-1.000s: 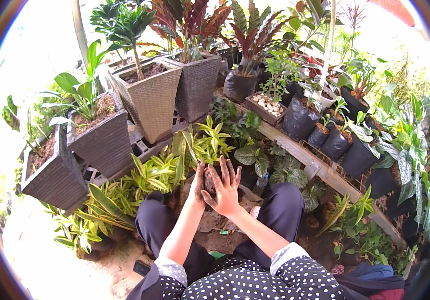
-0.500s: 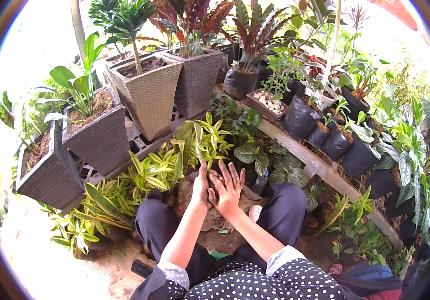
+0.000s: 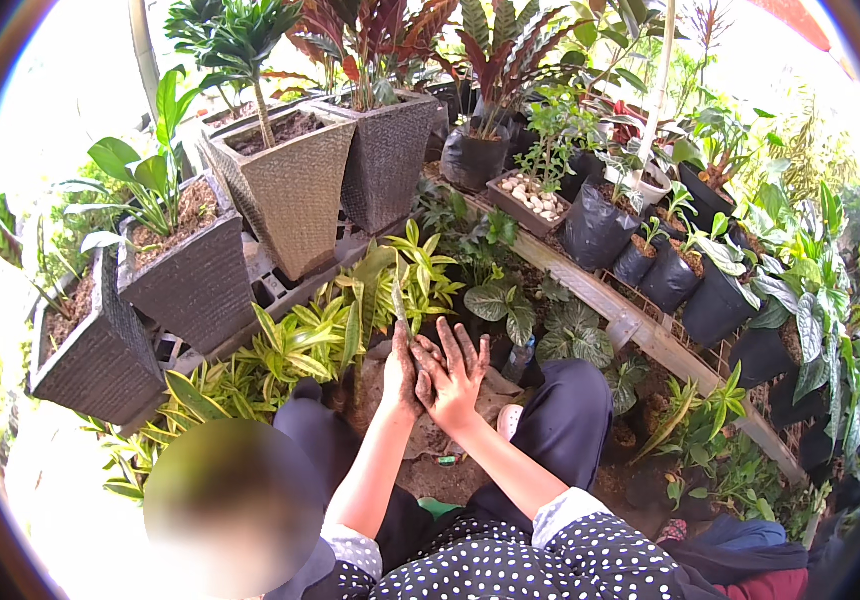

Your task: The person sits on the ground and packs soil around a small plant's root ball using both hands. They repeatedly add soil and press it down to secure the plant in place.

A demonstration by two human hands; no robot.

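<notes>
My left hand [image 3: 402,378] and my right hand [image 3: 454,382] meet in front of me, between my knees, both dark with soil. The left is seen edge-on with its fingers stretched out. Against its palm side rests the heel of the right, whose fingers are spread apart. No object shows in either hand; the space where the palms touch is hidden. Beneath them lies a pale, soil-stained sack [image 3: 495,396] on the ground. Yellow-green leafy plants [image 3: 302,345] stand close beyond my left hand, one upright leaf lining up with its fingertips.
Tall textured planters [image 3: 285,205] curve along the left and back. On the right, black plant bags [image 3: 602,232] stand behind a slanted rail [image 3: 590,285]. A clear bottle [image 3: 519,362] is by my right knee; a small green item [image 3: 447,461] lies below my hands.
My right hand has shifted slightly against the left, its fingers a little closer to it. A round blurred patch now covers the lower left, where a dark flat object lay.
</notes>
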